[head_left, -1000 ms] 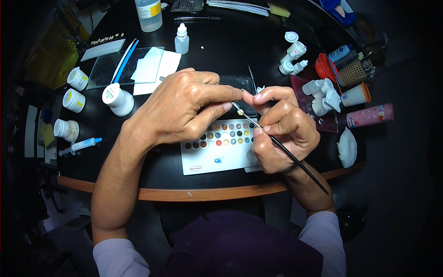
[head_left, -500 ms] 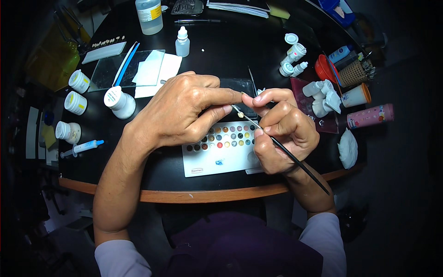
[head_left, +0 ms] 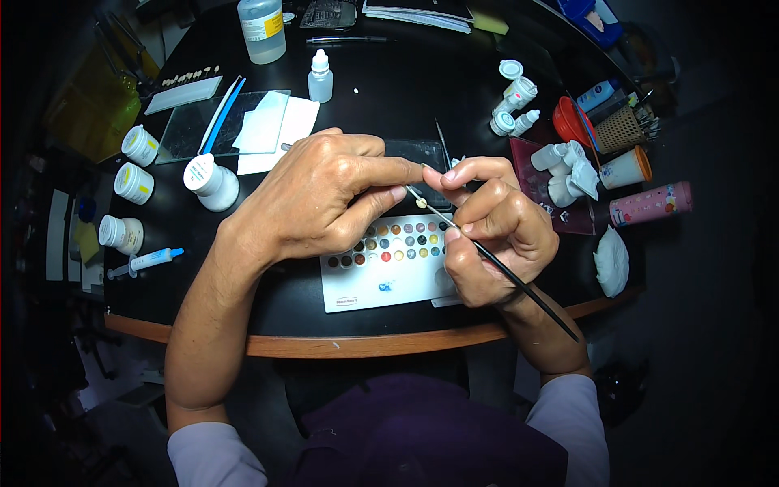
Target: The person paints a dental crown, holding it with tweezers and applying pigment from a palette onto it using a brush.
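My left hand (head_left: 324,191) pinches a thin metal tool, mostly hidden by the fingers. At its tip sits a small cream-coloured tooth crown (head_left: 421,203). Closed around a slim brush (head_left: 519,282) with a black handle, my right hand (head_left: 503,231) brings the brush's end against the crown or very close to it; the exact contact is too small to tell. The index fingertips of both hands touch. Below them lies a white palette (head_left: 341,286) with rows of coloured paint wells and a blue smear; my right hand covers part of its right side.
Left of my hands stand several white jars (head_left: 133,182) and a syringe (head_left: 150,260). Behind are a glass slab (head_left: 178,134), a dropper bottle (head_left: 320,77) and a large bottle (head_left: 264,32). At right are a dark red tray (head_left: 578,221) with small bottles, a pink cylinder (head_left: 652,204) and white wadding (head_left: 611,261).
Both hands keep their grips with the crown and brush between them. Only a very slight shift of the right hand and brush to the left shows.
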`<state>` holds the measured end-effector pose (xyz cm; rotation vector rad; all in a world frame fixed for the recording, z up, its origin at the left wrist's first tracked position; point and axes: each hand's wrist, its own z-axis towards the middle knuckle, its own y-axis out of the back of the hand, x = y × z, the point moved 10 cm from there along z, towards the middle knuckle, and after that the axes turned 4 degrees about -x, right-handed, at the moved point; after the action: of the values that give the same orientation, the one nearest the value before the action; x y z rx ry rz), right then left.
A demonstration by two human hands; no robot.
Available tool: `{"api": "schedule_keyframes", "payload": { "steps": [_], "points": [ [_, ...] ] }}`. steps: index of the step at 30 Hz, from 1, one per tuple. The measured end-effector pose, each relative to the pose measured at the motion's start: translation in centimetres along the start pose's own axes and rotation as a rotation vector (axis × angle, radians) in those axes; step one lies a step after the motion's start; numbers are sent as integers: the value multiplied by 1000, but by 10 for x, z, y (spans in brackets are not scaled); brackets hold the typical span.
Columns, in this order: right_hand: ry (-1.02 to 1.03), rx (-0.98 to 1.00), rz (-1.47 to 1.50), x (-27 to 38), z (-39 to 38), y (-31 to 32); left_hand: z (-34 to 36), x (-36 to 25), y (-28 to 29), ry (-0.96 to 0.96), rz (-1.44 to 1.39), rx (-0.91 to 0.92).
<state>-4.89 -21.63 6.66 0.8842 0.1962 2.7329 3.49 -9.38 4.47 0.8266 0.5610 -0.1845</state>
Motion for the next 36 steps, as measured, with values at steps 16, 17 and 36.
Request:
{"api": "schedule_keyframes", "payload": {
  "steps": [16, 17, 36],
  "points": [
    [-10, 0, 5, 2, 2, -1, 0, -1, 0, 16, -9, 5],
    [-3, 7, 6, 3, 2, -1, 0, 0, 1, 20, -20, 2],
    [14, 35, -41, 9, 1, -8, -2, 2, 1, 35, -12, 12]
  ]
}}
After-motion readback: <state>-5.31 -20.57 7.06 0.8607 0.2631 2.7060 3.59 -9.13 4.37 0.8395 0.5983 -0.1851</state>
